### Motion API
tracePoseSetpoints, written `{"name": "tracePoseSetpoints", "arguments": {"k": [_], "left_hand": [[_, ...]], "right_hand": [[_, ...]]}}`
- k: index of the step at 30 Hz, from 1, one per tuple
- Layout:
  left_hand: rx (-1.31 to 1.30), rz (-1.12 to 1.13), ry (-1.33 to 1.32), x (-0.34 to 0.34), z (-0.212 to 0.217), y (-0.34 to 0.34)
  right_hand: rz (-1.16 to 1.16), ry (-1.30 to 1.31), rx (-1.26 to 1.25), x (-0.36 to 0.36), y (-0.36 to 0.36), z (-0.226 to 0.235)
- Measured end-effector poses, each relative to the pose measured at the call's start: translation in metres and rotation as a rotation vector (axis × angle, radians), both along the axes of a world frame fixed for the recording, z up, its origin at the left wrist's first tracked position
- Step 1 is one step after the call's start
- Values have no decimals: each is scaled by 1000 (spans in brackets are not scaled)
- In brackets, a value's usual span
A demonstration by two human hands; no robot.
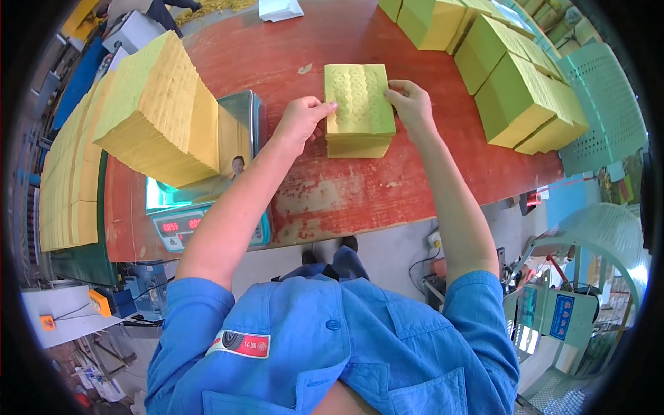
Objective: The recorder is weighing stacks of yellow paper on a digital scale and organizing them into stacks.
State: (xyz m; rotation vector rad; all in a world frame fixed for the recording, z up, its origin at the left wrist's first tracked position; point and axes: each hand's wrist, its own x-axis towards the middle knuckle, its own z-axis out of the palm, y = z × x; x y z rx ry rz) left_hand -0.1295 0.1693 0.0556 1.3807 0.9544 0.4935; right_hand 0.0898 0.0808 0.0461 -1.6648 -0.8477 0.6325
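A stack of yellow paper (358, 104), its top sheet pressed with rows of rounded marks, sits on the red table (304, 176) in front of me. My left hand (301, 124) grips its left edge, thumb over the top sheet and the other fingers curled down along the side. At the right edge, near the far corner, my right hand (411, 105) holds it too, with the fingertips pressed to the paper. How far the fingers reach underneath is hidden.
To the left, a tall yellow paper stack (162, 111) stands on a digital scale (207, 228). More paper stacks (76, 166) lie beyond it. Several yellow blocks (515, 90) fill the right end of the table, beside a green perforated chair (602, 104). White paper (279, 9) lies at the far edge.
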Motion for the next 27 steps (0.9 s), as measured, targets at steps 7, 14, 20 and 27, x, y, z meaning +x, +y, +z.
{"name": "tracePoseSetpoints", "arguments": {"k": [7, 14, 20, 27], "left_hand": [[74, 35, 38, 0, -10, -2], [116, 46, 19, 2, -13, -6], [407, 26, 126, 1, -25, -1], [154, 142, -4, -13, -3, -23]], "right_hand": [[-73, -153, -29, -11, -7, 4], [-146, -314, -35, -20, -12, 5], [-202, -430, -2, -28, -13, -5], [-250, -9, 139, -18, -22, -29]]}}
